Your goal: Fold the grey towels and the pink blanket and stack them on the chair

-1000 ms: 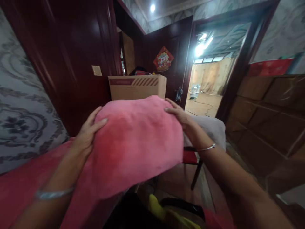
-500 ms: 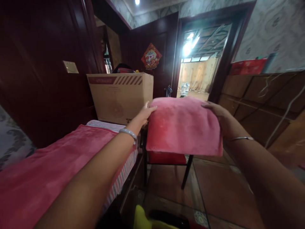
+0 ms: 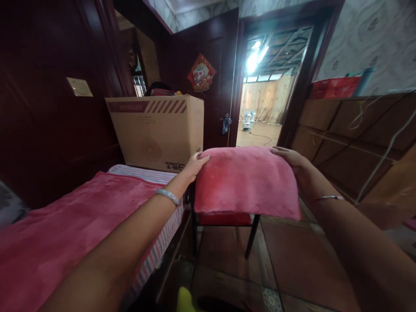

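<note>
A pink plush cloth (image 3: 247, 182), its fold or edge at the top, hangs between my two hands in front of a chair with a red seat (image 3: 224, 219). My left hand (image 3: 195, 167) pinches its upper left corner, thumb on top. At the upper right corner, my right hand (image 3: 290, 159) is closed on the cloth, with some fingers hidden behind it. The chair's backrest is hidden by the cloth. To the left, a larger pink blanket (image 3: 84, 208) lies spread over a striped sheet (image 3: 169, 234).
A large cardboard box (image 3: 152, 134) stands behind the bed's far end. Beyond the chair, a dark door (image 3: 208, 39) is open beside a lit room with a fan (image 3: 247, 120). Stacked brown boxes (image 3: 357, 143) line the right wall. Tiled floor (image 3: 299, 251) lies below.
The cloth's top edge and both hands have come lower in the picture. The cloth hangs smoother over the chair, while the view has shifted slightly.
</note>
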